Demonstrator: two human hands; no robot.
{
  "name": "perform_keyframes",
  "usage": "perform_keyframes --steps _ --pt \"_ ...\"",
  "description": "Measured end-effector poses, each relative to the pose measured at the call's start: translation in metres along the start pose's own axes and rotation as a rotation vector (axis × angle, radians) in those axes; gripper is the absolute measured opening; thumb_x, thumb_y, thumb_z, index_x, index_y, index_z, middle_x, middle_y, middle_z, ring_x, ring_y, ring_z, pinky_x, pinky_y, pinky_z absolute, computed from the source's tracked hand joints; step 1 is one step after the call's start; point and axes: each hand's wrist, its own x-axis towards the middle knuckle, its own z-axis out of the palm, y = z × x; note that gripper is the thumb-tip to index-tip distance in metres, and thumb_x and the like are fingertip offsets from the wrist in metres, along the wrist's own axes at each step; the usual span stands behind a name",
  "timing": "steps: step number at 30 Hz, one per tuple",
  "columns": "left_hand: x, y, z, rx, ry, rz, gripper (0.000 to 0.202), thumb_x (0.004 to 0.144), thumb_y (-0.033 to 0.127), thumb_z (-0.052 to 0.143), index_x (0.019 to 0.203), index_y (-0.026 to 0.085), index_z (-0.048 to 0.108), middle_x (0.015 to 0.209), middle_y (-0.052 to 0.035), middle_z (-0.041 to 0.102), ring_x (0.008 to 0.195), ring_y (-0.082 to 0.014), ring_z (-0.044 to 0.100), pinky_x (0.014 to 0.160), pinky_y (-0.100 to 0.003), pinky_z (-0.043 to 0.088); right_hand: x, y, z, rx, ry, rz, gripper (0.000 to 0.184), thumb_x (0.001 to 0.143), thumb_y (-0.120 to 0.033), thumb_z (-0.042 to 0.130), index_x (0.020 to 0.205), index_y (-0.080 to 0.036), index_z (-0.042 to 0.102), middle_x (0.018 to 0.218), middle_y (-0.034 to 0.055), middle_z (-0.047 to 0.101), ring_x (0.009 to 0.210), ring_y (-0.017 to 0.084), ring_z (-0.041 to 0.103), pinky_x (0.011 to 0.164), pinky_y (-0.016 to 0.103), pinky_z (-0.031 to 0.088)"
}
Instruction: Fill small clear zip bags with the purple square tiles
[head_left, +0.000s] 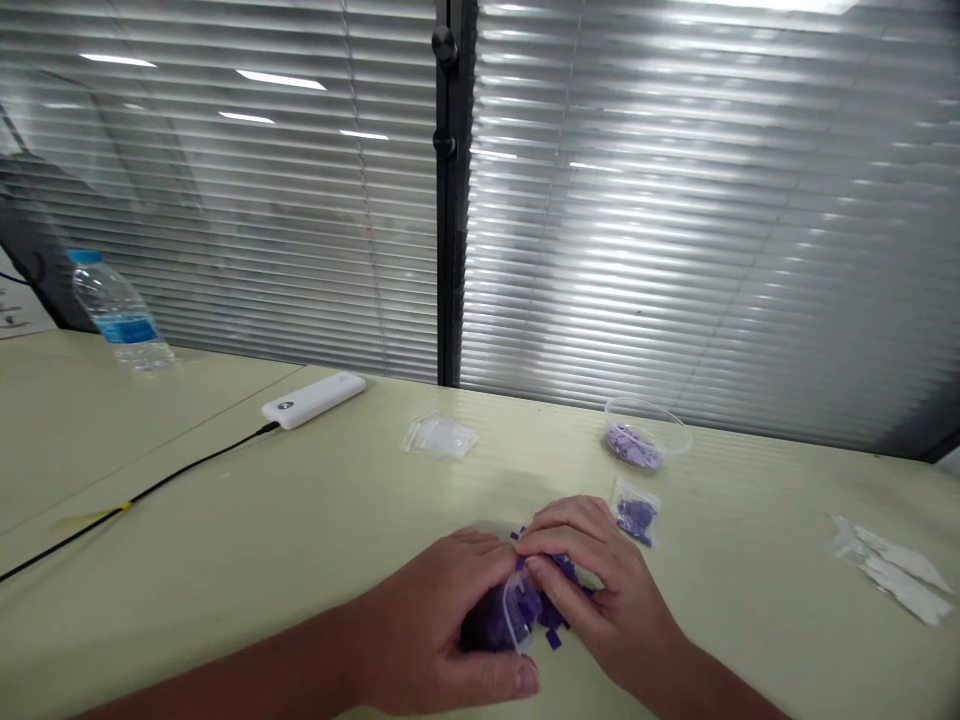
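Note:
My left hand (442,625) is wrapped round a clear plastic container (517,610) lying tilted on the table, its rim facing right. Inside it are small dark purple pieces. More of these flat, square purple pieces (553,637) lie loose in a pile just outside the rim. My right hand (600,580) curls over the pile, fingers bent and close together on the purple pieces; its palm side is hidden. Just beyond the right hand lies a small clear zip bag (636,512) with purple pieces in it.
A round clear container (649,430) with pale lilac pieces stands near the back. Small clear bags (441,436) lie at back centre. A white power bank (315,400) with a black cable and a water bottle (124,315) are left. White packets (896,570) lie right.

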Motion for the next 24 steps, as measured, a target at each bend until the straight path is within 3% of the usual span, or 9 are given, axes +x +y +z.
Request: perform_keyframes --steps 7,13,16,19,24 --pt "-0.001 -0.002 0.001 0.006 0.009 -0.012 0.042 0.091 0.060 0.071 0.106 0.022 0.064 0.096 -0.0026 0.068 0.085 -0.0215 0.061 0.082 -0.032 0.049 0.001 -0.012 -0.002 0.033 0.047 0.026 0.017 0.097 -0.009 0.061 0.101 -0.024 0.069 0.092 0.0042 0.070 0.093 0.023 0.065 0.082 0.037 0.052" --pt "-0.001 0.001 0.000 -0.037 -0.007 0.003 0.039 0.091 0.050 0.075 0.117 0.024 0.061 0.110 -0.0021 0.071 0.098 -0.0228 0.064 0.091 -0.033 0.047 0.003 -0.014 -0.002 0.032 -0.039 -0.011 0.030 0.093 -0.005 0.060 0.114 -0.025 0.068 0.105 0.0060 0.070 0.102 0.023 0.065 0.089 0.038 0.053" --pt "0.000 0.001 0.000 -0.013 0.004 0.000 0.035 0.090 0.051 0.076 0.107 0.024 0.062 0.101 -0.0007 0.069 0.090 -0.0214 0.063 0.087 -0.033 0.047 0.004 -0.012 -0.001 -0.002 -0.039 -0.052 0.026 0.094 -0.005 0.060 0.108 -0.025 0.070 0.103 0.0051 0.069 0.098 0.022 0.064 0.086 0.038 0.053" --pt "0.000 0.000 0.001 0.002 -0.002 -0.019 0.038 0.089 0.056 0.074 0.102 0.023 0.062 0.096 -0.0014 0.067 0.088 -0.0217 0.061 0.083 -0.033 0.048 0.003 -0.014 -0.002 -0.007 -0.013 -0.056 0.023 0.094 -0.005 0.060 0.103 -0.024 0.069 0.100 0.0057 0.068 0.096 0.022 0.064 0.084 0.038 0.053" --pt "-0.002 0.000 0.000 -0.039 0.014 -0.044 0.036 0.093 0.053 0.071 0.112 0.023 0.062 0.103 -0.0024 0.066 0.091 -0.0214 0.061 0.086 -0.032 0.049 0.003 -0.020 -0.005 0.003 0.080 -0.086 0.026 0.094 -0.004 0.060 0.108 -0.023 0.069 0.101 0.0076 0.067 0.096 0.023 0.064 0.080 0.036 0.055"
